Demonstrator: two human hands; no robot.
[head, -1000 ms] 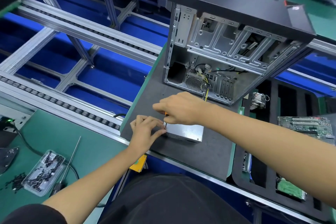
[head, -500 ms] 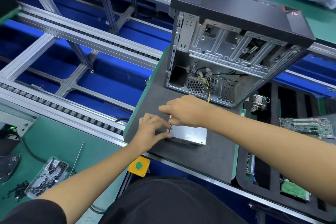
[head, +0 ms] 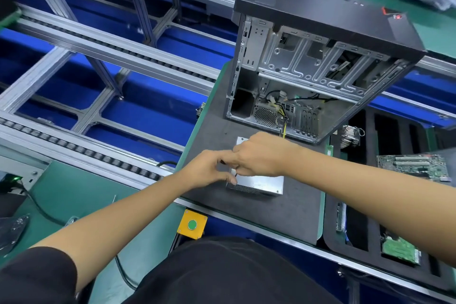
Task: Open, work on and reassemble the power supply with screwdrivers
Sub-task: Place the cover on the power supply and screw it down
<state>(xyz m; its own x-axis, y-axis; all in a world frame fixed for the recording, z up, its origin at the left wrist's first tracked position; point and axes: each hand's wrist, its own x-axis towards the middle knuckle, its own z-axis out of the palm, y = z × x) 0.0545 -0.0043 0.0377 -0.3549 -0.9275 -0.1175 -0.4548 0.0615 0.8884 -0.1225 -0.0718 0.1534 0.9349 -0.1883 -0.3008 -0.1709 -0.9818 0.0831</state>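
The silver power supply (head: 259,184) lies flat on a dark grey mat (head: 249,219), in front of the open computer case (head: 320,61). My right hand (head: 259,155) reaches over the unit's left part and grips a screwdriver. Only a short piece of its thin dark shaft (head: 236,175) shows below the fingers, pointing down at the unit's front left corner. My left hand (head: 209,170) comes in from the left with curled fingers and holds the unit's left end, thumb on that corner. The screwdriver's tip and handle are hidden.
Yellow and black cables hang out of the case toward the power supply. A yellow box with a green button (head: 192,224) sits at the bench edge. A black foam tray (head: 370,242) with circuit boards (head: 414,168) lies to the right. Conveyor rails (head: 98,47) run at left.
My left hand has slid from the top of the power supply to its left end. The right hand has shifted slightly, and the screwdriver's orange handle no longer shows. The view has moved closer.
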